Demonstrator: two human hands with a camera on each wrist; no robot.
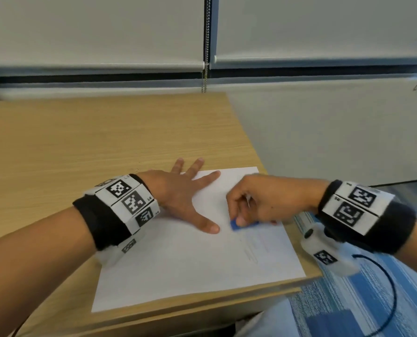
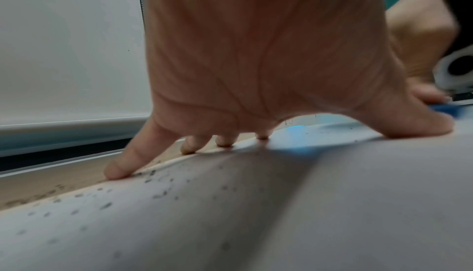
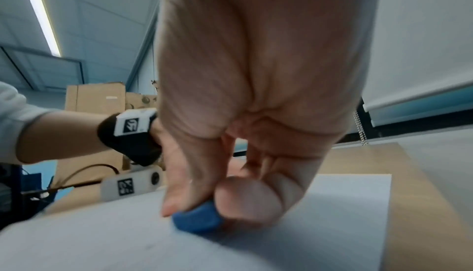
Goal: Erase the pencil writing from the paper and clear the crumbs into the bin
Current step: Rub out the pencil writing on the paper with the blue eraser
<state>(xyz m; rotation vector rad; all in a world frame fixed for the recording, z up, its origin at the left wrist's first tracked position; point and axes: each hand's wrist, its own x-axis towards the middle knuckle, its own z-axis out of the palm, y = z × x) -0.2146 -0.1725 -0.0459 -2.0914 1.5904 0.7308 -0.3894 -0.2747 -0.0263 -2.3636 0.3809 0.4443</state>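
A white sheet of paper (image 1: 190,263) lies on the wooden desk (image 1: 81,142) near its right corner. My left hand (image 1: 188,190) lies flat on the sheet's upper left part with spread fingers, holding it down. My right hand (image 1: 246,212) pinches a blue eraser (image 1: 235,225) between thumb and fingers and presses it on the paper just right of my left thumb. Faint pencil lines (image 1: 253,249) remain below the eraser. In the left wrist view dark eraser crumbs (image 2: 158,182) lie scattered on the paper (image 2: 281,214) beside my fingers (image 2: 122,166). In the right wrist view the eraser (image 3: 197,219) sits under my thumb (image 3: 245,200).
The desk's right edge (image 1: 251,142) runs close past the paper, with a grey wall and closed blinds (image 1: 93,32) behind. A dark rimmed bin (image 1: 407,188) shows behind my right wrist. Blue patterned carpet (image 1: 348,300) lies below. Cardboard boxes (image 3: 94,97) stand in the right wrist view.
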